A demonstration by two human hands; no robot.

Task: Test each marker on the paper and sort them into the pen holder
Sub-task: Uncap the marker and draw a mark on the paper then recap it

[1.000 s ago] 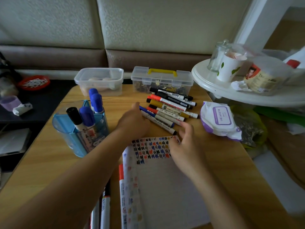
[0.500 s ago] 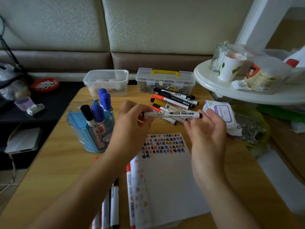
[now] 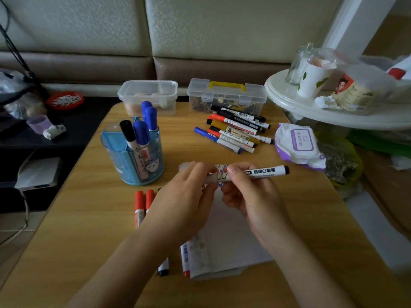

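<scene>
While the marker (image 3: 262, 172) is hovering crosswise just above the paper (image 3: 231, 241), long axis running left to right, the left hand (image 3: 189, 196) is clamping its grip on the hidden left end and the right hand (image 3: 251, 196) is pinching the barrel just beside; uncapping, I judge, is calling for a pull along that axis.

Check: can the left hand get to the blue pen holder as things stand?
Probably yes. The pen holder stands just left of the left hand, with only table between. But it and the right hand both grip the marker, so it would likely let go first.
</scene>
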